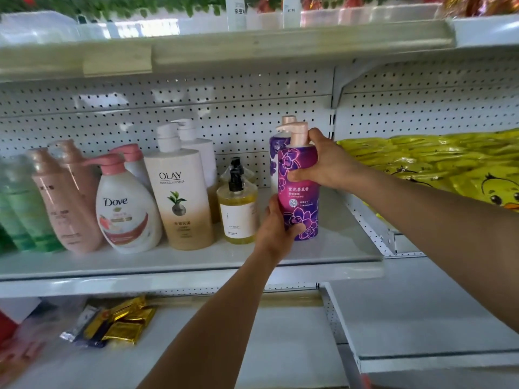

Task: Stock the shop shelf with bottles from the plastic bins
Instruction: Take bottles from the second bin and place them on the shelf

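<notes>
Both hands are on the purple bottle (299, 192) at the right end of the row on the middle shelf (196, 262). The left hand (276, 220) has it low down, grip clamped round the base, thumb across the flowered label near the bottom. The right hand (327, 164) takes it high, fingers curled over the shoulder just beside the pink pump (295, 131), thumb pressed on the front of the label. The bottle is upright, its base at the shelf surface; whether it actually rests there I cannot tell.

Right behind it stands a second purple bottle (276, 155) with the same pink pump top, against the pegboard (224, 108). To its left, a yellow bottle (238, 217) with a black pump, another like it behind. Then the tall Olay bottle (182, 197), a white one behind it. Next the Dove bottle (126, 217), round and white with a pink pump, then two pink bottles (64, 197), and green bottles (19, 209) blurred at the far left edge.

On the neighbouring bay to the right, yellow packs (435, 161) with a duck print lie stacked. Below, gold packets (123, 324) lie on the lower shelf. Up top, two white bottles (236, 12) stand on the upper shelf.
</notes>
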Action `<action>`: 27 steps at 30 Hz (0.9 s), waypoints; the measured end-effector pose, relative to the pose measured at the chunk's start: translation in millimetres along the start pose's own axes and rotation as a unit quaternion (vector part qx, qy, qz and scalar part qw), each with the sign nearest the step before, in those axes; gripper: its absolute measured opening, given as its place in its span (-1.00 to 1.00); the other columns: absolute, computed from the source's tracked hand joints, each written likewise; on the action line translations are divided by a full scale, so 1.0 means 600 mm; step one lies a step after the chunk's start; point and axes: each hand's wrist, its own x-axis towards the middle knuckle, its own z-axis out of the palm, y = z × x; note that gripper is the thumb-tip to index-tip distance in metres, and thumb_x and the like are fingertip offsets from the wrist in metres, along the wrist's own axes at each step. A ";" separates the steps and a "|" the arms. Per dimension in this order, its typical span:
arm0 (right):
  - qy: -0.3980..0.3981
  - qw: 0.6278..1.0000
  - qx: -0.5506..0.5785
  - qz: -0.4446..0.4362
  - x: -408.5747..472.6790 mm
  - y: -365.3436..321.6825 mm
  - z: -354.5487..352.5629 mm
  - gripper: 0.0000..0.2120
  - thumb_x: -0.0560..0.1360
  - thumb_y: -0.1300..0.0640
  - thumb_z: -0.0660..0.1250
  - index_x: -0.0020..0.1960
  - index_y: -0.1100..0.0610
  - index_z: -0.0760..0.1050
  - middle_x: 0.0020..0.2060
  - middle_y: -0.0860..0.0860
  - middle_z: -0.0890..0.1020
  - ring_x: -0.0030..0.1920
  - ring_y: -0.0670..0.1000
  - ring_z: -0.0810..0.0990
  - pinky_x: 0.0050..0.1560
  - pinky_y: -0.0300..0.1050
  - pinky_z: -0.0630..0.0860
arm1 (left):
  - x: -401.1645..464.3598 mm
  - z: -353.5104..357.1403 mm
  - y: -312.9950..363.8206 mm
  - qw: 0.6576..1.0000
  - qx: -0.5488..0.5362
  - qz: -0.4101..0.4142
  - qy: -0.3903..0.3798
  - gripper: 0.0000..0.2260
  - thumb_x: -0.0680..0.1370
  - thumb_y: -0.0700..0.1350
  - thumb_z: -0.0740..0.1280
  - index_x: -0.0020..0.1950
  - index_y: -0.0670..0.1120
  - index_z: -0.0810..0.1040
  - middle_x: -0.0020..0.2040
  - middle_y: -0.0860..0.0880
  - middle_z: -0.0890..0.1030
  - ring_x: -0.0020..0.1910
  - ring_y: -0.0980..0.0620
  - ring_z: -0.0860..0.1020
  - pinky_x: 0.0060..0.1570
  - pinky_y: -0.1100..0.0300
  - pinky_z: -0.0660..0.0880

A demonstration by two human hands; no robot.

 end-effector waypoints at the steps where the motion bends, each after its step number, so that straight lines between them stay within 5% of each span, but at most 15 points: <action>1: -0.001 1.000 0.000 0.001 0.003 0.002 0.001 -0.37 0.29 0.08 0.59 0.18 0.02 0.27 0.17 0.09 0.52 0.10 0.10 0.57 -0.06 -0.10 0.52 | 0.003 0.001 -0.002 1.000 0.004 -0.001 0.004 -0.28 0.43 -0.11 0.48 0.46 -0.03 0.15 0.30 -0.07 0.46 0.21 -0.03 0.51 0.20 0.05 0.48; 6: 0.008 1.000 -0.011 0.002 0.002 0.001 0.007 -0.34 0.33 0.08 0.57 0.28 0.08 0.27 0.20 0.10 0.50 0.14 0.10 0.54 -0.04 -0.10 0.50 | 0.005 0.003 -0.003 1.000 0.006 -0.010 0.004 -0.27 0.42 -0.09 0.48 0.46 -0.02 0.13 0.32 -0.07 0.46 0.24 -0.02 0.50 0.24 -0.03 0.49; 10: 0.008 1.000 -0.020 0.021 -0.004 -0.007 0.011 -0.31 0.36 0.06 0.55 0.35 0.09 0.24 0.24 0.11 0.49 0.18 0.13 0.54 0.07 -0.02 0.55 | 0.001 0.000 0.008 1.000 0.027 -0.015 0.007 -0.28 0.45 -0.10 0.46 0.48 -0.07 0.13 0.34 -0.09 0.42 0.27 -0.05 0.47 0.21 0.11 0.44; 18: -0.028 0.989 -0.139 0.036 -0.037 -0.031 -0.002 -0.25 0.45 0.05 0.45 0.48 0.12 0.11 0.27 0.19 0.39 0.25 0.20 0.48 0.16 0.01 0.48 | -0.035 -0.023 0.029 0.994 0.105 -0.008 -0.038 -0.32 0.45 -0.11 0.43 0.45 -0.12 0.13 0.33 -0.13 0.42 0.31 -0.10 0.42 0.27 -0.03 0.43; 23: 0.075 0.958 -0.276 -0.007 -0.098 -0.045 0.002 -0.50 0.49 0.08 0.34 0.33 0.19 0.22 0.16 0.17 0.47 0.11 0.24 0.55 -0.08 0.05 0.48 | -0.099 -0.059 0.036 0.987 0.162 0.023 -0.001 -0.57 0.54 -0.01 0.35 0.36 -0.02 0.32 0.25 -0.03 0.50 0.17 -0.01 0.53 0.11 0.09 0.50; 27: 0.084 0.943 -0.319 -0.052 -0.162 -0.056 0.021 -0.68 0.54 0.06 0.28 0.26 0.11 0.36 0.17 0.09 0.50 0.07 0.17 0.58 -0.07 0.03 0.54 | -0.154 -0.099 0.044 0.980 0.197 0.035 0.007 -0.77 0.56 0.04 0.33 0.20 0.06 0.48 0.04 0.12 0.62 -0.06 0.11 0.59 -0.05 0.14 0.55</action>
